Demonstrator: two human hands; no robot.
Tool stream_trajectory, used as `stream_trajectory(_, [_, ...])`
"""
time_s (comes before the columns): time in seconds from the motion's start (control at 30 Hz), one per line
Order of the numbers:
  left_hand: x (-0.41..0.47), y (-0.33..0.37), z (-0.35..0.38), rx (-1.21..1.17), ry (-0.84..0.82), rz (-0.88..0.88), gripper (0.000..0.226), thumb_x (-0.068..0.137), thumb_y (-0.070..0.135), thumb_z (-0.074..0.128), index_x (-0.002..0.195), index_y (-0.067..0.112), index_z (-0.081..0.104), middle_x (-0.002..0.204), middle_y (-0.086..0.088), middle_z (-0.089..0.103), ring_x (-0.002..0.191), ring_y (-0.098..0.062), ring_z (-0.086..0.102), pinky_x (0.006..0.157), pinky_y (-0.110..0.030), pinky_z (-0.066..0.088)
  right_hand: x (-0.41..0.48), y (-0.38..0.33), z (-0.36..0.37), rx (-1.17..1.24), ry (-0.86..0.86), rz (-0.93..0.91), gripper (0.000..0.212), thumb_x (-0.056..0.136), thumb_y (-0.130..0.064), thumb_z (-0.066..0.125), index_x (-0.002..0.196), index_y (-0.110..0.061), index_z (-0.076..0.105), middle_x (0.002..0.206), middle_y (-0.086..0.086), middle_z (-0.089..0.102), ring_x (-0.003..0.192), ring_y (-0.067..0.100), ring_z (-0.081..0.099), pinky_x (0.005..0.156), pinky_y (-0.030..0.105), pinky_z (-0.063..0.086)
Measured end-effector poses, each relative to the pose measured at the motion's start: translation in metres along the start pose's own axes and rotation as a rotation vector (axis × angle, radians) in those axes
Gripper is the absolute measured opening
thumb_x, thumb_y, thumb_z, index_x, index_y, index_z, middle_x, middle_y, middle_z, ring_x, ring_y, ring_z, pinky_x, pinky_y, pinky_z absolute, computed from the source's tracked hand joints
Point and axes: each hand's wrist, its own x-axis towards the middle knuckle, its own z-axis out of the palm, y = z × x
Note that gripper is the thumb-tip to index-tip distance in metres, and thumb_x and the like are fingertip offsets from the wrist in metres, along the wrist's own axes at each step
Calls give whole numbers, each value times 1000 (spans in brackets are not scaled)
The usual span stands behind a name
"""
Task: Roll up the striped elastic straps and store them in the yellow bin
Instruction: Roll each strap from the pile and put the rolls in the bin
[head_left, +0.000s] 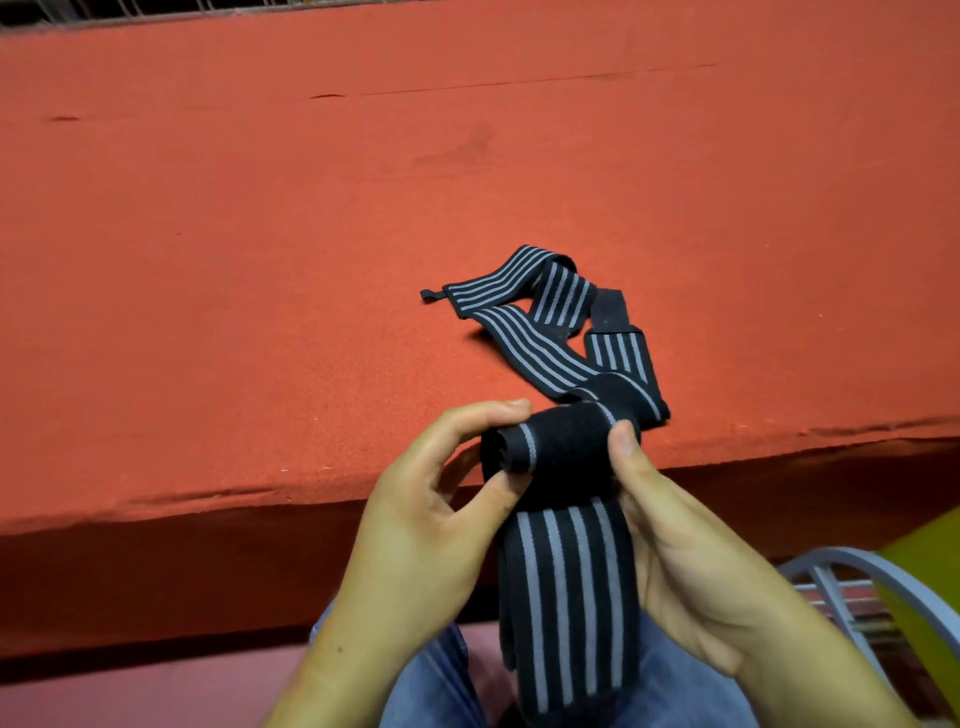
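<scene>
Near yellow bin (930, 571), hands (415, 530) (691, 577) pinching strap roll (561, 447)

We log the hanging strap (569, 587) as black with pale grey lengthwise stripes, its rolled top (558, 441) mostly plain black with one grey stripe showing. The second strap (524, 338), near the front edge of the orange-red table (311, 234), has the same black-and-grey stripes plus a plain black patch. We tag bin (930, 597) yellow, wire frame (857, 566) light grey, jeans (441, 680) blue, floor (156, 691) pink.

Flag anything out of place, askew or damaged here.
The loose strap on the red surface lies folded over itself in an untidy zigzag, unrolled. The covering shows a small slit near its far edge. Nothing else stands out.
</scene>
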Motion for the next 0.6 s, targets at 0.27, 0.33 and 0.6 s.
stream_trajectory(0.27, [-1, -5, -2, 119, -62, -28, 49, 92, -7, 69, 106, 40, 74, 136, 15, 65, 134, -10, 57, 112, -40, 45, 2, -5, 1, 34, 138, -66, 41, 81, -48, 66, 109, -23, 83, 117, 13, 79, 110, 26, 77, 96, 38, 62])
stream_trajectory(0.33, [-1, -3, -2, 154, -77, -60, 52, 97, -7, 61, 111, 41, 74, 138, 20, 63, 136, -4, 54, 112, -31, 44, 2, -3, -1, 26, 174, -75, 40, 81, -43, 67, 109, -20, 83, 116, 14, 79, 109, 28, 77, 94, 41, 64])
stream_trajectory(0.6, [0, -4, 0, 15, -109, -297, 50, 94, 37, 72, 140, 26, 56, 126, 10, 73, 121, -5, 66, 99, -20, 53, 2, 0, -4, -2, 124, -115, 36, 87, -18, 65, 121, -23, 74, 122, 13, 77, 112, 26, 75, 84, 33, 64])
